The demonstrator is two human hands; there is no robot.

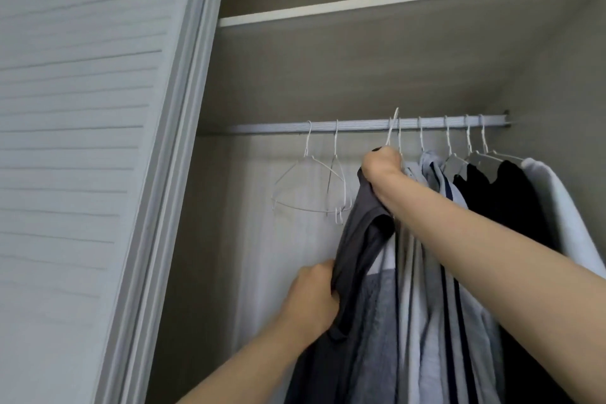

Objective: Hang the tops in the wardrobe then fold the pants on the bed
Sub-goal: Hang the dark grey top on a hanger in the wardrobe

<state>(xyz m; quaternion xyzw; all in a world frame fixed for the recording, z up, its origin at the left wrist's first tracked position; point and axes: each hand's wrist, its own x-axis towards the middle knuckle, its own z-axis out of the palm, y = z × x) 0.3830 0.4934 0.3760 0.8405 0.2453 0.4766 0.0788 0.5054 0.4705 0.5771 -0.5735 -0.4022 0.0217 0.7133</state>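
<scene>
Up at rail point(360, 126), right hand point(383, 163) grips hanger point(393, 128).

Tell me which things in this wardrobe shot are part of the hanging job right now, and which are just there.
In use:
dark grey top, gripped by both hands
right hand, up at the hanger hook
left hand, on the top's lower edge
rail

Just there:
two empty hangers
tops already hung
shelf
sliding door

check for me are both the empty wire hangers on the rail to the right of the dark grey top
No, the two empty hangers hang on the rail to the left of the dark grey top.
</scene>
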